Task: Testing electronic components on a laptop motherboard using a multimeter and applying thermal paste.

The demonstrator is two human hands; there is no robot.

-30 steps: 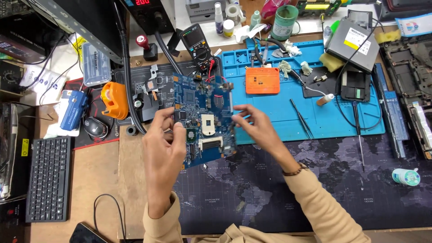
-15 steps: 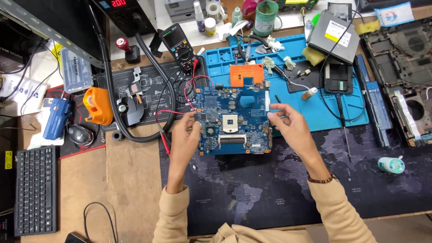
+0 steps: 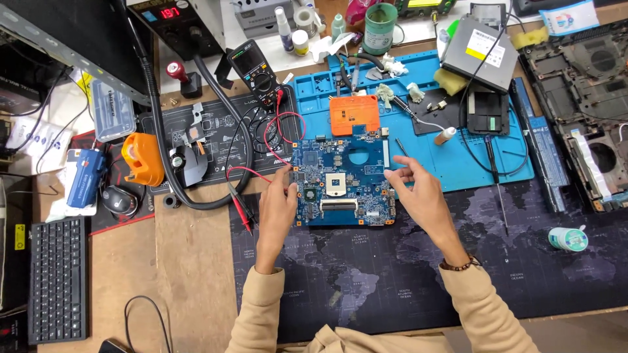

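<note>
We judge the blue laptop motherboard (image 3: 343, 180) to be light, thin and stiff, yet fragile: its face is crowded with small parts and a bare square processor socket (image 3: 335, 185), so we would take it by its bare edges and corners only, never by the top. It lies flat on the dark map-printed mat (image 3: 405, 274) on the tabletop, just below the orange box (image 3: 354, 116) on the blue silicone work mat (image 3: 458, 163).

Our left hand (image 3: 278, 206) sits at the board's left edge, fingers loosely curled, fingertips touching or nearly touching that edge; we cannot tell whether it actually pinches the board. Our right hand (image 3: 418, 189) hovers at the right edge, half open with fingers spread and relaxed, gripping nothing.

Red multimeter leads (image 3: 252, 173) trail just left of the board, running up to the multimeter (image 3: 256, 65). A screwdriver (image 3: 495, 183) lies well apart on the right
</note>
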